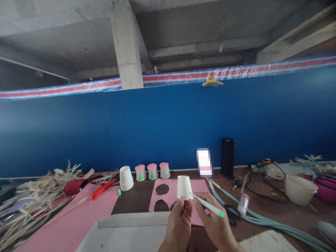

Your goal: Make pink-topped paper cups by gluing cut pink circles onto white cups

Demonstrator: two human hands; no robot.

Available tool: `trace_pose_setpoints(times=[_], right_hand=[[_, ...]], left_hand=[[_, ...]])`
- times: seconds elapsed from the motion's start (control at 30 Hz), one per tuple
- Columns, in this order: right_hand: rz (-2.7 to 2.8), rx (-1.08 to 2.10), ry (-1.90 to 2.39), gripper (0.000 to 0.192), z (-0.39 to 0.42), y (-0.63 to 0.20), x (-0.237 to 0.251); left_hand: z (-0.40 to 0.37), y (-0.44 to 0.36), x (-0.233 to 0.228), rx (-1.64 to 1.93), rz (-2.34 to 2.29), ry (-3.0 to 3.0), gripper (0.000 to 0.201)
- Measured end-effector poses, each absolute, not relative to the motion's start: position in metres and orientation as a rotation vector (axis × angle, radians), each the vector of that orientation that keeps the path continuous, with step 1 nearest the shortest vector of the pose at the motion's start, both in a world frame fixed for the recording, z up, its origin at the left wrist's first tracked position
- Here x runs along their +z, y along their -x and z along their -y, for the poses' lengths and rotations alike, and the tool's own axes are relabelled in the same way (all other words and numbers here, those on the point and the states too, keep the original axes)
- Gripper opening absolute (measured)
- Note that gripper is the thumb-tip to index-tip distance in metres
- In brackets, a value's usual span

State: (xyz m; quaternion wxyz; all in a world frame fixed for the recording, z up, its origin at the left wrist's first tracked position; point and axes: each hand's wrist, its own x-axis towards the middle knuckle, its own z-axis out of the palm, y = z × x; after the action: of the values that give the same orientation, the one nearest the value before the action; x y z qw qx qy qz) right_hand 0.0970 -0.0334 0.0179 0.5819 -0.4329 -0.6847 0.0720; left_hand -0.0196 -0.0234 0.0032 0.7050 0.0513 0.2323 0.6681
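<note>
Both hands worked low over the surface point(136, 201): left hand point(179, 224) fingers pinched an upturned white paper cup point(184, 187) above pink paper point(195, 189); right hand point(214, 222) fingers gripped a green-tipped pen point(207, 205), its tip touching the cup.

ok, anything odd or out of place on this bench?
Yes: a yellow hair claw clip is perched on the blue partition's top edge, far from the worktop, and dried straw strips sprawl loosely over the table's left end.
</note>
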Motion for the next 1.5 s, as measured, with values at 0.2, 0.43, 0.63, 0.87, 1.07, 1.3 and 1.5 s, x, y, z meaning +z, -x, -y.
trace_pose_setpoints(times=[0.2, 0.43, 0.63, 0.87, 1.07, 1.3, 1.5], right_hand=[[1.644, 0.19, 1.007, 0.015, 0.0337, -0.0955, 0.0178], [1.682, 0.16, 1.019, 0.015, 0.0326, -0.0958, 0.0159], [1.682, 0.122, 1.011, 0.016, 0.0324, -0.0958, 0.0169], [1.704, 0.113, 1.024, 0.015, 0.0326, -0.0963, 0.0171], [1.701, 0.128, 1.0, 0.017, 0.0341, -0.0957, 0.0186], [1.689, 0.096, 0.995, 0.016, 0.0328, -0.0944, 0.0194], [1.69, 0.098, 0.994, 0.015, 0.0325, -0.095, 0.0191]], left_hand=[[0.024, 0.0193, 0.0033, 1.475, -0.505, -0.141, 0.009], [0.0235, 0.0181, 0.001, 1.469, -0.483, -0.143, 0.01], [0.0252, 0.0176, 0.0039, 1.475, -0.497, -0.143, 0.011], [0.0261, 0.017, 0.0043, 1.456, -0.493, -0.166, 0.011], [0.0256, 0.0157, 0.0015, 1.462, -0.48, -0.165, 0.011], [0.0254, 0.0154, 0.0, 1.461, -0.481, -0.178, 0.01], [0.0251, 0.0158, 0.0003, 1.455, -0.474, -0.211, 0.009]])
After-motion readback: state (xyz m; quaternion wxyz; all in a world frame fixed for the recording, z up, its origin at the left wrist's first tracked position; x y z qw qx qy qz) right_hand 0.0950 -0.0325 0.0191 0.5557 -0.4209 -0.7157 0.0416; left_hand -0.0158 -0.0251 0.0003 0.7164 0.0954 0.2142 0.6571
